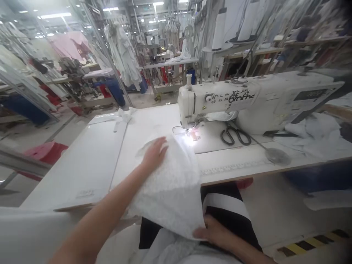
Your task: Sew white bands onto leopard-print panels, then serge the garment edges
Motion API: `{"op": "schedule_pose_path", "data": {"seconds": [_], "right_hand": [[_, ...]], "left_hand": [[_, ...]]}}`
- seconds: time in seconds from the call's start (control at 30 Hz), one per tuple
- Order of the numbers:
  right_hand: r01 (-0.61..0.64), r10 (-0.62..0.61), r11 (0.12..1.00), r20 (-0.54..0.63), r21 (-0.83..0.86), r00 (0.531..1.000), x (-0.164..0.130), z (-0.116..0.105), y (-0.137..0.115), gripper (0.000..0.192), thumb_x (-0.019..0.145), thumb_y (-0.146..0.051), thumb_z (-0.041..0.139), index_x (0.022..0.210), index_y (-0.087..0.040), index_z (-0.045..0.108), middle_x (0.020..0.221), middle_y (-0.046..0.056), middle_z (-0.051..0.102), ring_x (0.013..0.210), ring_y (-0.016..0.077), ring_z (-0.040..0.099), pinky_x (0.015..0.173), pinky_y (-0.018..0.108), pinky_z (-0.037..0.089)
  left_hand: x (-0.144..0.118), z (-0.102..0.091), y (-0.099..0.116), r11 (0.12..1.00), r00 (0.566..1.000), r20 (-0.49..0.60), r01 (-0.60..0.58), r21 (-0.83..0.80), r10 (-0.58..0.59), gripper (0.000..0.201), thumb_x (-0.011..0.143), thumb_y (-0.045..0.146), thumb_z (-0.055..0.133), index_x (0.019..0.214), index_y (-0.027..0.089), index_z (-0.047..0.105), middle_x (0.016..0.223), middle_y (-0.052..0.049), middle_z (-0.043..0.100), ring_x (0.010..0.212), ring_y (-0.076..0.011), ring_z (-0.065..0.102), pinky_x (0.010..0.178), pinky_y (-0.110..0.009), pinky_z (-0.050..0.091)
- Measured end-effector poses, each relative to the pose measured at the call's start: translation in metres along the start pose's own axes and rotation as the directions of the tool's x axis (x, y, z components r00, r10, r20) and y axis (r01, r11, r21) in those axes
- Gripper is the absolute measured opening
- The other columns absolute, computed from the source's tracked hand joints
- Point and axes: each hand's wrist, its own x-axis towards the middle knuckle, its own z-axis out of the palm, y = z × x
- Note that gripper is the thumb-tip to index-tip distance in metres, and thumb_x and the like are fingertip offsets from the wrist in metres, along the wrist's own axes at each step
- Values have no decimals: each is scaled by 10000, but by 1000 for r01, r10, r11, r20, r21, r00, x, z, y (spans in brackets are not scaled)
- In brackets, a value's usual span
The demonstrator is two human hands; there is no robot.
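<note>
White textured lace-like fabric piece [172, 183] drapes over front edge of white bench [90, 161], upper end near needle of white industrial sewing machine [247, 101], lower end in my lap. My left hand [154, 154] lies flat on it, fingers spread. My right hand [213, 233] pinches lower hem. Likely light, soft, limp, apt to slide; best held at edges. Black-handled scissors [235, 135] beside machine.

A garment factory: sewing machine [247, 101], hanging garments [123, 55], rows of worktables [167, 64].
</note>
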Motion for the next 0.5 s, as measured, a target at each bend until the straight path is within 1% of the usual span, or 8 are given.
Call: {"op": "schedule_pose_path", "data": {"seconds": [0.07,0.1,0.17,0.2,0.23,0.3,0.4,0.5], "right_hand": [[-19,13,980,-32,-196,999,-5,-8,17,124,641,-238,623,716,-142,646,692,-4,603,653,156,538,600,237,402],[-20,8,958,-43,-286,999,-5,-11,22,112,654,-209,597,727,-146,653,716,-4,622,678,161,556,607,230,411],[-23,-7,915,-75,-402,997,-1,-13,23,129,672,-180,566,750,-149,663,748,-2,652,711,169,584,605,218,424],[-23,-20,901,-94,-433,995,2,-14,22,138,684,-178,555,760,-147,666,762,4,662,723,173,594,605,215,429],[-21,-35,891,-115,-454,993,7,-15,21,145,697,-178,547,768,-144,668,779,12,669,737,179,601,609,216,433],[-13,-77,870,-162,-493,984,16,-17,17,158,722,-181,535,794,-139,669,814,28,676,772,188,607,638,224,437],[20,-154,827,-191,-562,969,25,-22,9,159,763,-184,515,787,-139,665,808,36,679,776,189,613,654,234,437],[36,-224,763,-212,-646,951,22,-35,-4,148,778,-189,519,717,-150,648,748,38,664,720,191,603,641,255,440]], "left_hand": [[-31,5,8,995,982,162,-99,0,98,351,884,317,385,1182,192,522,1314,-73,471,1233,-222,407,1011,-394,359],[-45,4,13,990,961,248,-137,28,126,411,888,360,377,1263,213,457,1362,-67,420,1281,-250,337,1019,-443,335],[-67,-1,24,981,926,361,-158,114,107,487,904,416,319,1373,291,283,1451,-28,267,1342,-298,178,1005,-551,286],[-72,-3,27,976,919,386,-147,161,75,497,910,433,287,1391,325,217,1470,-7,204,1352,-311,121,992,-588,265],[-72,-5,28,971,917,397,-131,200,42,495,915,442,258,1395,345,183,1479,9,161,1356,-317,88,982,-609,252],[-60,-4,23,961,920,391,-91,262,-20,498,915,456,226,1397,337,179,1482,8,139,1356,-321,76,975,-619,240],[-30,0,5,949,929,361,-36,313,-84,504,913,455,216,1393,303,228,1480,-18,155,1354,-322,95,971,-609,248],[-10,1,-12,954,931,351,-9,300,-102,506,908,450,243,1386,288,258,1476,-37,180,1353,-322,108,978,-607,238]]}}
